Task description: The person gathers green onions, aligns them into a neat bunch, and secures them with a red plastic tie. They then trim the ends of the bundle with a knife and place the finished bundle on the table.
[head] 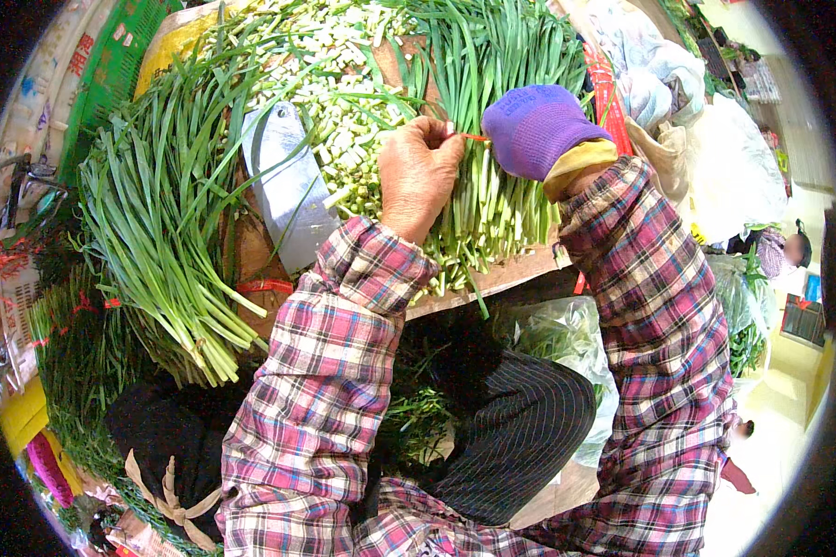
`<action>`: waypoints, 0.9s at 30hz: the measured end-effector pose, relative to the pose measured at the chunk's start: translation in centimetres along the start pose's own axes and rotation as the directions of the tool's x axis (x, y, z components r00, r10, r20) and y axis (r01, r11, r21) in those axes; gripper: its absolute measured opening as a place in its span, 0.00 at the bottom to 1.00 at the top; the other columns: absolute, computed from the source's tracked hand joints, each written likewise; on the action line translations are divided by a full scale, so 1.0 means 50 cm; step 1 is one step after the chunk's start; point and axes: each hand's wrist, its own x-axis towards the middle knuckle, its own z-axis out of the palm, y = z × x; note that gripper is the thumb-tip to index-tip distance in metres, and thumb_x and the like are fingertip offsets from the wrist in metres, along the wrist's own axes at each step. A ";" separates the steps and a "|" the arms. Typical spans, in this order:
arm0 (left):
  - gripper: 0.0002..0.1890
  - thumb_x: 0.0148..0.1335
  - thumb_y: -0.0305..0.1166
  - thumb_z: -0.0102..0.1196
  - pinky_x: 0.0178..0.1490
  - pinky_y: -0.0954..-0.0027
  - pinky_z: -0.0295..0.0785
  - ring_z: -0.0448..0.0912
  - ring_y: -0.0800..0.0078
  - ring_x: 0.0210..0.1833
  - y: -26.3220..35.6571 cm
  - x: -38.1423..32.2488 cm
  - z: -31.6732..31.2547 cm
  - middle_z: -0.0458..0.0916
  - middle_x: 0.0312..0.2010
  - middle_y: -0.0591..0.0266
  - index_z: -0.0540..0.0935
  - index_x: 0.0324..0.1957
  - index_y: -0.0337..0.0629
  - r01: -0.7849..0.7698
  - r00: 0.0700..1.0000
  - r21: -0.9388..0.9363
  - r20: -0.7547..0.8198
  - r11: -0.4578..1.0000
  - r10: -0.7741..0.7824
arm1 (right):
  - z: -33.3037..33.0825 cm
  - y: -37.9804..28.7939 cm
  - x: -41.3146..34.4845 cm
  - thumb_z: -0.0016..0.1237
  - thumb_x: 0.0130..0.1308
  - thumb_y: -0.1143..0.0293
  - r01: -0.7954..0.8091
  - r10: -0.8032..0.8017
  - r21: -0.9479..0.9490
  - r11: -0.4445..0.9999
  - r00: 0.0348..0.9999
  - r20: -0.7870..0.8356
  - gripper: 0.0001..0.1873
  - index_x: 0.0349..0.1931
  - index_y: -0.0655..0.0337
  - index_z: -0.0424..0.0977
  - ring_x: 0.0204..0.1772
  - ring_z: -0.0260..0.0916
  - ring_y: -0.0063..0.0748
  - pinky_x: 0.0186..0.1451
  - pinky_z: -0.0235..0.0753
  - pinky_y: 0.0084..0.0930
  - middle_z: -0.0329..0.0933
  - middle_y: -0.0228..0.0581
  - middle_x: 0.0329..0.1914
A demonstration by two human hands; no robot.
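My bare left hand (418, 174) pinches one end of a thin red tie (474, 137) between thumb and forefinger. The tie stretches to my right hand (547, 132), a closed fist in a purple coated work glove whose fingertips are hidden. Both hands are above a spread of garlic chives (494, 209), leaves pointing away and pale stem ends towards me. Left of my left hand, a cleaver blade (285, 181) lies flat on the wooden board (515, 278). Chopped pale stem pieces (348, 132) are heaped beyond it.
More chives (160, 202) hang over the board's left edge. A green plastic crate (122, 69) stands at far left. Red ties (606, 97) hang at the board's right, near a pale cloth (648, 69) and a white plastic bag (738, 167). Below lies a clear bag of greens (564, 334).
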 end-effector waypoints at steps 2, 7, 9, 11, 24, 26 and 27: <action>0.08 0.50 0.29 0.58 0.29 0.72 0.71 0.76 0.77 0.21 -0.001 -0.002 0.000 0.79 0.20 0.58 0.79 0.29 0.33 0.008 1.000 -0.083 -0.022 0.997 -0.010 | 0.000 -0.001 0.000 0.47 0.47 0.68 0.002 -0.002 0.005 1.000 1.000 -0.001 0.08 0.26 0.58 0.79 0.33 0.76 0.48 0.35 0.75 0.40 0.77 0.46 0.27; 0.04 0.53 0.26 0.56 0.25 0.78 0.70 0.72 0.83 0.22 0.000 -0.017 -0.002 0.77 0.22 0.66 0.78 0.31 0.35 0.139 0.990 -0.382 0.059 0.913 -0.126 | -0.009 -0.007 -0.002 0.47 0.47 0.69 0.028 -0.029 -0.010 1.000 0.999 -0.021 0.08 0.26 0.59 0.79 0.33 0.77 0.47 0.33 0.75 0.40 0.77 0.46 0.27; 0.04 0.55 0.25 0.56 0.27 0.80 0.68 0.71 0.83 0.24 0.001 -0.019 -0.003 0.76 0.25 0.69 0.77 0.33 0.36 0.146 0.989 -0.414 0.085 0.899 -0.122 | -0.015 -0.012 -0.001 0.47 0.48 0.69 0.042 -0.042 -0.015 0.999 0.999 -0.013 0.08 0.27 0.59 0.79 0.33 0.77 0.46 0.33 0.76 0.39 0.78 0.46 0.28; 0.04 0.55 0.24 0.56 0.29 0.81 0.67 0.70 0.85 0.25 0.000 -0.019 -0.002 0.76 0.26 0.69 0.78 0.33 0.36 0.155 0.988 -0.433 0.082 0.888 -0.133 | -0.022 -0.016 -0.002 0.47 0.48 0.69 0.056 -0.057 -0.010 0.998 0.998 -0.022 0.08 0.28 0.58 0.79 0.33 0.77 0.46 0.34 0.76 0.39 0.78 0.45 0.29; 0.06 0.50 0.24 0.56 0.27 0.78 0.70 0.74 0.84 0.22 -0.017 -0.014 0.004 0.79 0.22 0.64 0.80 0.32 0.33 0.007 0.999 -0.306 -0.029 0.952 -0.017 | -0.031 -0.034 0.025 0.48 0.50 0.69 0.129 -0.125 -0.050 0.990 0.990 0.069 0.08 0.30 0.56 0.80 0.35 0.78 0.43 0.35 0.76 0.35 0.79 0.42 0.30; 0.06 0.51 0.24 0.55 0.25 0.78 0.70 0.72 0.84 0.22 -0.010 -0.015 0.001 0.78 0.21 0.65 0.79 0.32 0.32 0.041 0.998 -0.348 -0.022 0.937 -0.052 | -0.027 -0.034 0.028 0.47 0.50 0.69 0.159 -0.157 -0.041 0.986 0.987 0.040 0.09 0.30 0.56 0.80 0.36 0.78 0.42 0.35 0.76 0.36 0.79 0.42 0.30; 0.06 0.51 0.24 0.55 0.23 0.79 0.69 0.72 0.85 0.21 -0.005 -0.016 -0.002 0.77 0.21 0.66 0.79 0.32 0.31 0.086 0.996 -0.382 0.002 0.920 -0.092 | -0.026 -0.033 0.028 0.47 0.50 0.69 0.163 -0.162 -0.012 0.987 0.985 0.063 0.09 0.30 0.57 0.80 0.36 0.78 0.43 0.35 0.76 0.36 0.79 0.42 0.30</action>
